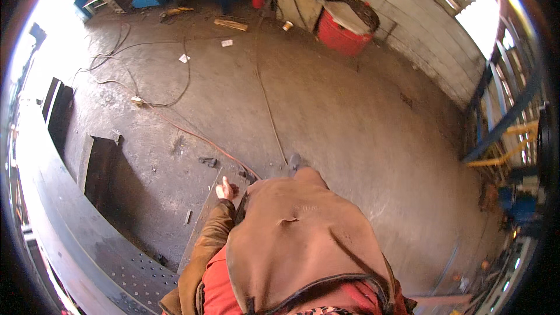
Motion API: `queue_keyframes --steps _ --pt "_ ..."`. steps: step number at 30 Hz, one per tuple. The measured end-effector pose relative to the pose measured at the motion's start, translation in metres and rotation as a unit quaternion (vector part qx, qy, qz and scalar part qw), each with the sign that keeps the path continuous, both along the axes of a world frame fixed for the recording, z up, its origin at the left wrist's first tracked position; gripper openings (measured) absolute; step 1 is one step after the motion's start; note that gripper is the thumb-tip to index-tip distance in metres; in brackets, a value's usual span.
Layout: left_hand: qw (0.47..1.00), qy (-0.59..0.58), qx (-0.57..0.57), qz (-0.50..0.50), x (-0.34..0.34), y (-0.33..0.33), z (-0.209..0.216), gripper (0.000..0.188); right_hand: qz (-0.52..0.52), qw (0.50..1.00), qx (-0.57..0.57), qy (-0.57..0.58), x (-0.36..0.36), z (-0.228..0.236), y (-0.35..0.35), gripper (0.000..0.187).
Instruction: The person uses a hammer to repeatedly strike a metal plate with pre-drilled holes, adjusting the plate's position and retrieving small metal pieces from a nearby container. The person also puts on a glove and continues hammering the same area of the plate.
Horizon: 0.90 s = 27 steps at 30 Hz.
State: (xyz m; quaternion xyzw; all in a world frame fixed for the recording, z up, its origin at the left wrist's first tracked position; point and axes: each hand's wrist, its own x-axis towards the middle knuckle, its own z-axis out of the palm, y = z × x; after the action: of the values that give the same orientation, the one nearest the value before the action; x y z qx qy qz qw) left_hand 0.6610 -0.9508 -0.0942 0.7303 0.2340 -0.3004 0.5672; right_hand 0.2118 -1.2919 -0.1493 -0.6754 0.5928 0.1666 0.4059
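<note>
My left hand (224, 189) is by my left hip, with the thumb up and the fingers curled in. What it holds, if anything, I cannot make out. A brown jacket sleeve (213, 224) covers that arm. Under the hand and forearm runs a long flat plate or board (201, 221). Just ahead of the hand, a small dark metal piece (207, 162) lies on the floor, close to a red hose (224, 153). A brown leather apron (297, 227) covers my front, and one shoe (295, 160) shows beyond it. My right hand is not in view.
A long steel beam with holes (87, 239) curves along the left, beside a dark steel channel piece (99, 166). Cables (175, 102) trail over the concrete floor. A red bin (344, 30) stands at the block wall (420, 35). Blue and yellow metal framing (507, 118) is at right.
</note>
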Motion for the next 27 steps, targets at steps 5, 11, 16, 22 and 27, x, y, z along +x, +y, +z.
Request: queue_keyframes --steps 5,11,16,22,27 --pt "0.968 -0.164 0.100 -0.163 0.016 -0.032 0.031 0.053 -0.172 0.980 0.086 -0.043 0.196 0.050 -0.173 0.043" --pt "0.976 -0.088 0.186 -0.068 0.062 -0.068 0.018 0.052 -0.056 0.980 0.040 -0.189 0.445 0.081 -0.375 0.036" --pt "0.986 -0.010 0.160 0.054 0.109 -0.039 -0.041 0.048 0.053 0.975 0.090 -0.198 0.667 0.097 -0.337 0.031" --pt "0.982 0.008 0.145 0.119 0.286 -0.054 -0.039 0.043 0.138 0.974 0.149 -0.101 0.848 0.074 -0.251 0.028" --pt "0.974 -0.019 0.021 0.226 0.485 -0.073 0.021 0.040 0.356 0.925 -0.078 -0.106 0.932 -0.005 -0.263 0.031"
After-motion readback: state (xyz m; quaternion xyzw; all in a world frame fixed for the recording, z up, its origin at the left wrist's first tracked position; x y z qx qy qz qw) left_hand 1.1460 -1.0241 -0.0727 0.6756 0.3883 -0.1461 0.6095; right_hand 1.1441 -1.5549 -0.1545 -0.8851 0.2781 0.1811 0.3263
